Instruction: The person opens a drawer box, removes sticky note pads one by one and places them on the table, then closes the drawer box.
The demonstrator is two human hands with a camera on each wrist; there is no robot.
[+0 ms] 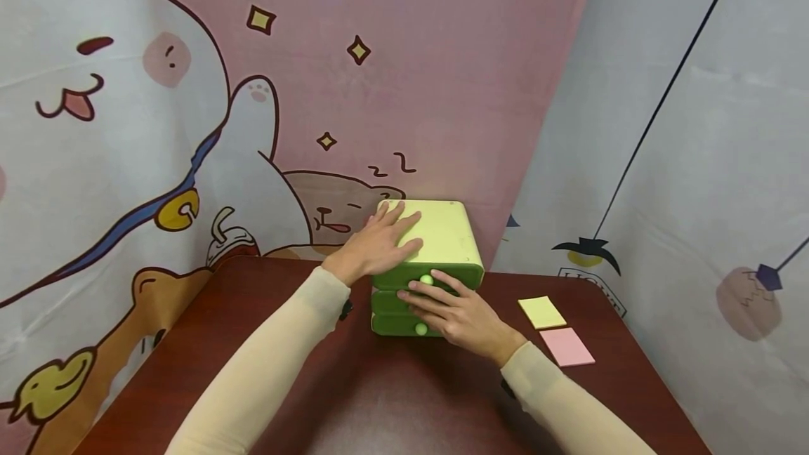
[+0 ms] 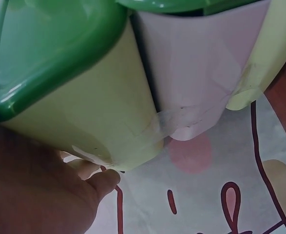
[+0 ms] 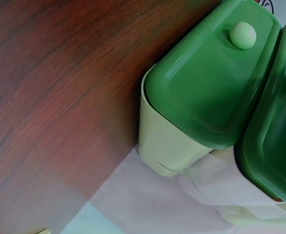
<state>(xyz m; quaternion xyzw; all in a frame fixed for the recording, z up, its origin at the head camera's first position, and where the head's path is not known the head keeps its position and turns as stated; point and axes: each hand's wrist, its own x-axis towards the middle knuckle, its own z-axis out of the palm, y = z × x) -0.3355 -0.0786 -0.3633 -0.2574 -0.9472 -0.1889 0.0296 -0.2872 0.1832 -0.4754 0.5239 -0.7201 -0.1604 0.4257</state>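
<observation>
A small three-drawer box (image 1: 436,230) stands at the back of the table, with a pale yellow top, green drawer fronts and round light-green knobs. My left hand (image 1: 376,241) rests on the top's left part, fingers spread. In the left wrist view, that hand (image 2: 50,190) lies along the top section's pale yellow shell (image 2: 108,102). My right hand (image 1: 451,311) touches the fronts from the right, fingers extended across the top and middle drawers; it hides the middle knob. A dark gap shows behind the middle drawer's front (image 2: 181,5). The bottom drawer (image 3: 206,83) sits against its shell.
A yellow sticky-note pad (image 1: 541,312) and a pink one (image 1: 567,347) lie on the table right of the box. Behind the dark red wooden table (image 1: 404,399) hangs a cartoon-printed cloth (image 1: 455,76), close to the box's back.
</observation>
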